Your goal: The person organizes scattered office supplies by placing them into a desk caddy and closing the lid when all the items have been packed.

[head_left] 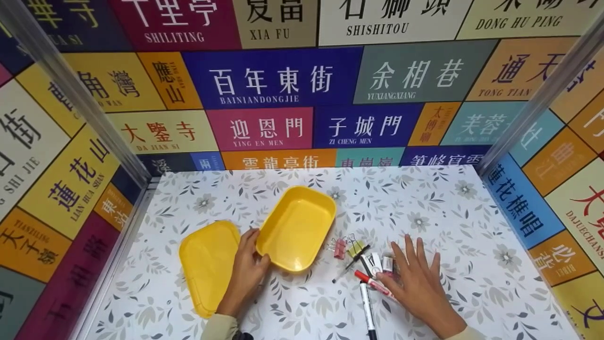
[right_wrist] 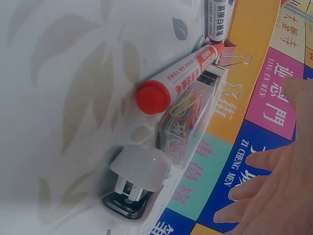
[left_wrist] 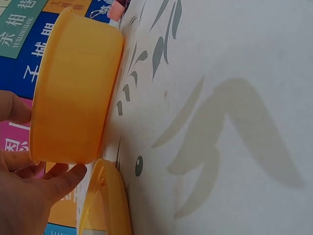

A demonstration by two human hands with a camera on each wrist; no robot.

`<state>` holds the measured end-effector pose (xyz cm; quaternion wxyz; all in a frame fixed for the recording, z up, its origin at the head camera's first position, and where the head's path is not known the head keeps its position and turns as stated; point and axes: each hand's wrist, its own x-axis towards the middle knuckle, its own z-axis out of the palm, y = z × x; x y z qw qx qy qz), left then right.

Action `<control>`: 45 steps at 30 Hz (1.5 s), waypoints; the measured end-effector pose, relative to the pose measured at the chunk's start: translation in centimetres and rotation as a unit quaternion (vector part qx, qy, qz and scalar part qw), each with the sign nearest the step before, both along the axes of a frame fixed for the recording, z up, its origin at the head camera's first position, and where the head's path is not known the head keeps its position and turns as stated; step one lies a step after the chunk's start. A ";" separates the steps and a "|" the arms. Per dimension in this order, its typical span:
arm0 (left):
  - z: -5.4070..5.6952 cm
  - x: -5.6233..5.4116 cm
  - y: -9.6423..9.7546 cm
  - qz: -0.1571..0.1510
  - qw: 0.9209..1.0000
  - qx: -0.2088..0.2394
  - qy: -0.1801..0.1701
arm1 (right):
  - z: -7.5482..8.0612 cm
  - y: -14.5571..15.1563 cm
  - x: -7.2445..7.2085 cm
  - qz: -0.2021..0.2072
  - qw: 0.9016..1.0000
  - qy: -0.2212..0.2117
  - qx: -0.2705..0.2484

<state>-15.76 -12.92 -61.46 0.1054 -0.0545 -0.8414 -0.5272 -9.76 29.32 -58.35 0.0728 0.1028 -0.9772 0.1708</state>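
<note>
My left hand (head_left: 247, 271) holds the yellow plastic box (head_left: 297, 229) by its left edge. In the left wrist view, the thumb lies at the rim and fingertips press the outer wall; the box is tilted. Beside that hand lies a matching yellow lid (head_left: 207, 264). My right hand (head_left: 417, 283) spreads its fingers over a group of stationery, gripping nothing. Under and around it are a white stapler (right_wrist: 142, 169), a clear case of coloured paper clips (right_wrist: 183, 122), a red marker (right_wrist: 181, 78) and a black-capped whiteboard marker (head_left: 366, 307).
Between the box and the stationery lie a pink binder clip (head_left: 339, 249), a yellow-green binder clip (head_left: 354, 248) and a slim dark pen (head_left: 350, 264). A floral cloth (head_left: 424, 198) covers the table. Panels with street names (head_left: 273, 80) stand at the back and both sides.
</note>
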 end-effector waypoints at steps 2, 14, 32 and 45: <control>0.0 0.0 0.0 0.000 1.000 -0.002 -0.001 | -0.2 0.1 0.1 -0.002 1.000 -0.008 -0.001; 0.1 0.3 0.0 0.001 1.000 0.006 -0.003 | -0.7 0.8 0.3 -0.021 0.999 -0.030 0.005; -0.2 0.2 -0.1 0.004 1.000 0.003 -0.021 | -2.4 1.8 -0.1 0.016 0.995 0.095 -0.036; -0.4 0.1 -0.3 0.000 0.999 0.024 -0.038 | -3.4 2.3 -0.6 0.014 0.996 0.075 -0.045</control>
